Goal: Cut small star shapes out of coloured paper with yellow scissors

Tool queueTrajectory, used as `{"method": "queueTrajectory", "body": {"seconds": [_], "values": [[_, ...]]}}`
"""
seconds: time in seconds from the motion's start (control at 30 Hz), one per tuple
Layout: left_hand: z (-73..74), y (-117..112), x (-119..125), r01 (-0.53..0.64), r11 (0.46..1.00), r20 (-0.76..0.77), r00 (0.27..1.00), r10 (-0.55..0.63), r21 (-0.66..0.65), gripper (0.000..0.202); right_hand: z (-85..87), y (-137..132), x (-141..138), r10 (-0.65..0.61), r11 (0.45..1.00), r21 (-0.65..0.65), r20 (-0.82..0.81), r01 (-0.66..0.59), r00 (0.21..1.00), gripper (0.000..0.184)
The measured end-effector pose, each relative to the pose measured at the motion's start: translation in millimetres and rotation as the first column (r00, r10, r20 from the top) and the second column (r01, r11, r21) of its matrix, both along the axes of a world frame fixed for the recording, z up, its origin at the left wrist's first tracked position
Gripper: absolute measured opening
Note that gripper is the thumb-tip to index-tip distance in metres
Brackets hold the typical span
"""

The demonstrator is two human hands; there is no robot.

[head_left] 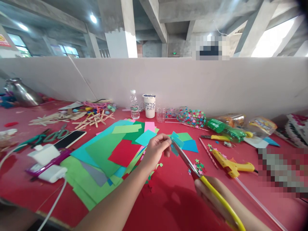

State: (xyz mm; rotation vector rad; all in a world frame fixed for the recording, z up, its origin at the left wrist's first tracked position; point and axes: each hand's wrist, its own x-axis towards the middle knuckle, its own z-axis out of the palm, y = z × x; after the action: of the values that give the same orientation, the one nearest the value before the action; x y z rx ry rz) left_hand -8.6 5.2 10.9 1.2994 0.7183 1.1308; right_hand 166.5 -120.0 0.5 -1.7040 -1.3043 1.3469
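Observation:
My left hand pinches a small piece of light-blue paper above the middle of the table. In my right hand is a pair of scissors with yellow handles, my fingers wrapped round them. The blades point up and to the left, their tips at the blue paper. Beneath and left of my left arm spread overlapping sheets of coloured paper, mostly green, blue and red. Small cut paper stars lie on the red tabletop under the blades.
A yellow glue gun, a green plastic bottle and a star-filled clear bottle are on the right. At the back stand a water bottle and a white cup. A phone, power strip and wooden sticks lie left.

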Motion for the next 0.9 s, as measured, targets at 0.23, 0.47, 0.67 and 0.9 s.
{"method": "queueTrajectory", "body": {"seconds": [0.23, 0.47, 0.67, 0.9], "values": [[0.6, -1.0, 0.1, -0.001, 1.000, 0.002, 1.000, 0.001, -0.001, 0.012, -3.7, 2.6, 1.8, 0.049, 0.998, -0.032, 0.079, -0.046, 0.996, 0.062], [2.1, -1.5, 0.1, -0.012, 1.000, 0.000, 1.000, 0.012, -0.008, 0.012, 0.6, 1.2, 2.5, 0.043, 0.999, -0.023, 0.075, -0.042, 0.996, 0.056], [1.6, -2.1, 0.7, -0.021, 1.000, -0.006, 1.000, 0.021, -0.008, 0.013, -0.1, 0.6, 0.6, -0.004, 0.999, -0.052, 0.035, 0.005, 0.999, 0.057], [4.7, -3.0, 0.6, -0.126, 0.992, -0.063, 0.990, 0.128, 0.029, 0.011, 0.8, 0.2, 2.2, 0.006, 1.000, -0.001, -0.055, -0.006, 0.998, 0.057]]}}
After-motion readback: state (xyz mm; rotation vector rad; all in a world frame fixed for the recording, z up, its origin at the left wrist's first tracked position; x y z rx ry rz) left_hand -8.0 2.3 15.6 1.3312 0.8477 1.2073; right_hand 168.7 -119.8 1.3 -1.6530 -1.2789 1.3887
